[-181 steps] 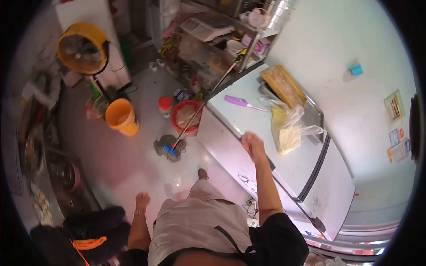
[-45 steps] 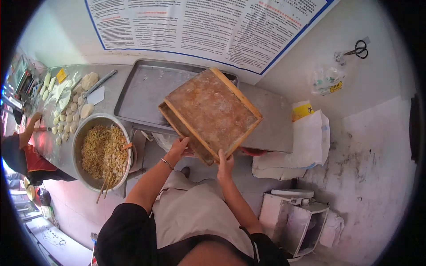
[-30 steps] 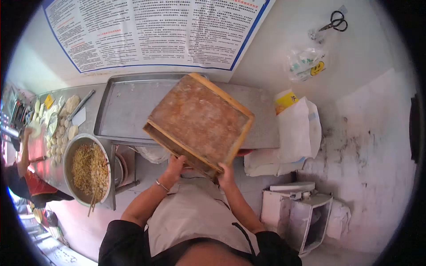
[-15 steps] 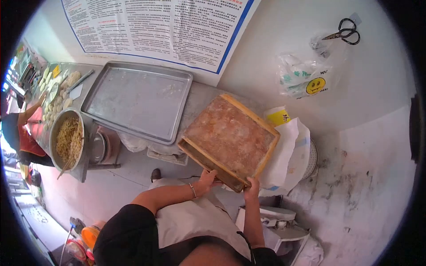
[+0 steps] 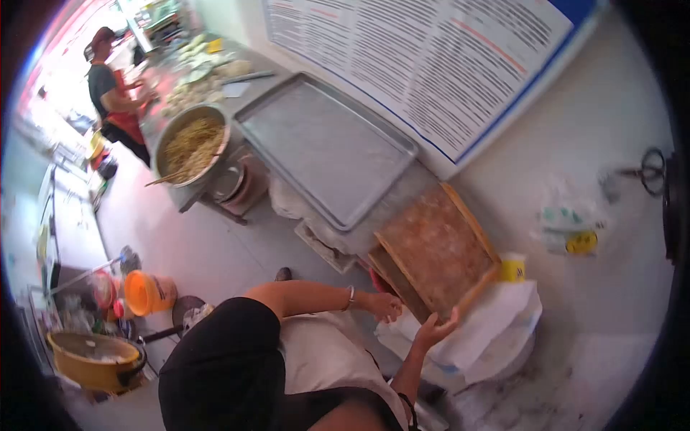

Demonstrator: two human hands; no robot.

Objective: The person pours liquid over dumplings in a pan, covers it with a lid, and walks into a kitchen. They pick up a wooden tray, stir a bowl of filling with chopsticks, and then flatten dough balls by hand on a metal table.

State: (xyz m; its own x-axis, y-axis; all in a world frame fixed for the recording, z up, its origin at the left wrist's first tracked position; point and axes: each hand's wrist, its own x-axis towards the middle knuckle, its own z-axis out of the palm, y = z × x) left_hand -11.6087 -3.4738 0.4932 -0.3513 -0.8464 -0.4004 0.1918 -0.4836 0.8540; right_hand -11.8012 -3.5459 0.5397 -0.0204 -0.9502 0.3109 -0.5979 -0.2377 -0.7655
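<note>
Bare ctr strip [image 5: 392, 202] separates tray [image 5: 330, 151] & box [image 5: 438, 251] edges.

A long grey metal table [image 5: 397, 198] is running along the wall, holding everything from its far end to its near end. A wooden box [image 5: 442, 251] is lying across the near end. Beside it, a large metal tray [image 5: 327, 154] is stretching from the back edge to the front edge. Further along, a round metal bowl [image 5: 205, 116] is standing at the front edge. A grey bar [image 5: 251, 76] and a white card [image 5: 235, 90] are lying nearer the back edge. Towards the blurred, bright far end, pale pieces [image 5: 190, 93], apparently dough, are sitting near a small yellow card [image 5: 214, 45].
</note>
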